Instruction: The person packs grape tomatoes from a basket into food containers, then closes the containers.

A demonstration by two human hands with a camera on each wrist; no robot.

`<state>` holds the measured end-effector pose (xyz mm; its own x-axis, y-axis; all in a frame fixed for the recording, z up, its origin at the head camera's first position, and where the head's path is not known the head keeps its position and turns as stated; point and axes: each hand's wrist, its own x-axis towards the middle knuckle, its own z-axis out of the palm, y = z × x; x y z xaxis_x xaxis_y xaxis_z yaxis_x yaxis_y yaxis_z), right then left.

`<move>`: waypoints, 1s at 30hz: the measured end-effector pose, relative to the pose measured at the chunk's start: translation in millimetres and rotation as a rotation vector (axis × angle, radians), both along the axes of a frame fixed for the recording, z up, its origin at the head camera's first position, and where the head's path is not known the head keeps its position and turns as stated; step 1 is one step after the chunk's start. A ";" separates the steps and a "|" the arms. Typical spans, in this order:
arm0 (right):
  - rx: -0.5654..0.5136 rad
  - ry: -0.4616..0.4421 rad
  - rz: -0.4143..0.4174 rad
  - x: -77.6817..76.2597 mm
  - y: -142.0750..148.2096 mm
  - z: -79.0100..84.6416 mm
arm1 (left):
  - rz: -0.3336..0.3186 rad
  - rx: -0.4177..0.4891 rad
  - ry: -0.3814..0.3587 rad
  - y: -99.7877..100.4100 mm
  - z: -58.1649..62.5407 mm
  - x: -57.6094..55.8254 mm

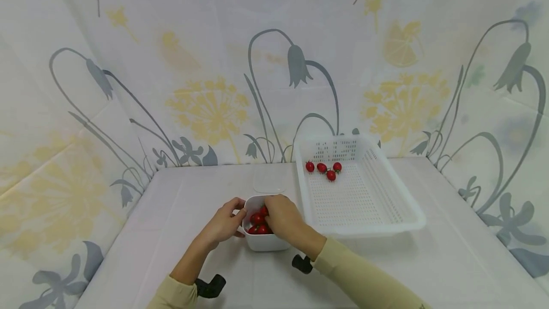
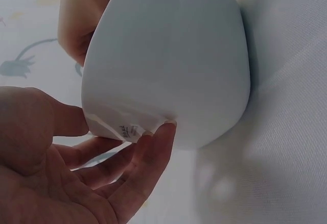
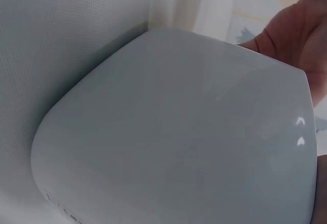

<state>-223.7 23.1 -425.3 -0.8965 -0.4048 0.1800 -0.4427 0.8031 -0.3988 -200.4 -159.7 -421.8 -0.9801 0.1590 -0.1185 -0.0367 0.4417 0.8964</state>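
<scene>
A white container (image 1: pixel 264 243) stands on the pale table (image 1: pixel 188 204) in front of the person, and several red cherry tomatoes (image 1: pixel 257 219) lie in it, grouped toward the near side; the part of the inside beneath the right hand is hidden. The left hand (image 1: pixel 227 221) grips the container at its left side, the thumb near the rim and the fingertips pressed to the outer wall beside some small dark print (image 2: pixel 127 131). The right hand (image 1: pixel 286 218) reaches over the opposite rim with its fingers down inside, beside the tomatoes, and since the fingertips are covered in every view, I cannot tell whether they pinch a tomato or stand apart. To the right of the container is a white perforated basket (image 1: pixel 356 204), with four more cherry tomatoes (image 1: pixel 331 175) close together in its far left part. A flat, pale piece (image 1: pixel 269 180) with rounded corners lies just behind the container. A black wrist mount (image 1: pixel 210 286) shows by the left sleeve (image 1: pixel 173 294), and a flower-printed cloth (image 1: pixel 206 108) hangs behind the table
</scene>
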 end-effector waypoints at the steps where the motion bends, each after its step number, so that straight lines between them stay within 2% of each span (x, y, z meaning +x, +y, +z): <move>1: 0.002 0.000 -0.004 0.1 -0.1 0.6 | 0.000 -0.001 0.000 0.3 0.2 -0.1; 9: -0.004 0.002 0.000 0.7 0.1 3.0 | 0.004 -0.013 0.006 1.1 0.1 -1.1; 16: 0.082 -0.021 0.049 1.1 3.0 9.4 | 0.005 -0.009 0.002 1.7 -0.7 -1.8; 22: 0.080 -0.093 0.107 7.2 13.9 27.2 | 0.004 -0.004 0.001 1.6 -0.4 -2.6; 30: 0.096 -0.135 0.144 12.7 34.6 49.8 | 0.008 -0.014 0.000 2.6 1.6 -1.2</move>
<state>-211.0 57.7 -375.6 -0.8416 -0.5398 0.0169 -0.5033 0.7726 -0.3869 -201.6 -157.1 -420.1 -0.9814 0.1500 -0.1202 -0.0396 0.4538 0.8902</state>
